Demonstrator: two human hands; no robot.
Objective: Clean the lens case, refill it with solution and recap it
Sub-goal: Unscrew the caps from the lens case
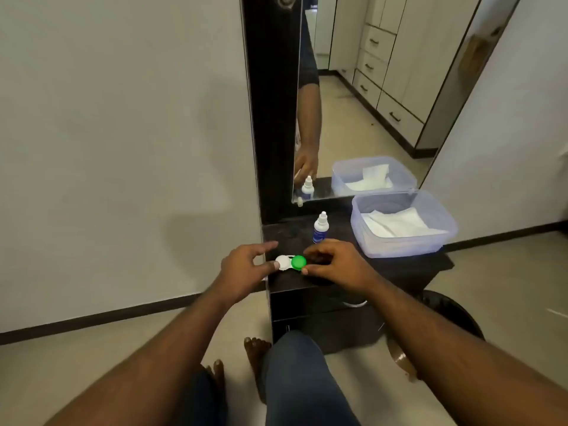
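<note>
The lens case [290, 262] lies on the dark dresser top [399, 265], with a white cap on its left well and a green cap [298, 262] on its right well. My left hand [246, 267] rests at the case's left end, thumb tip against the white cap. My right hand [336, 262] is at the right end, fingertips touching the green cap. Just behind my right hand stands a small solution bottle [320, 228] with a white cap and blue label, upright.
A clear plastic tub [402, 226] holding white tissue sits at the back right of the dresser top. A tall mirror [368, 96] stands behind, reflecting the bottle and tub. A dark round stool [455, 315] sits on the floor to the right, my legs below.
</note>
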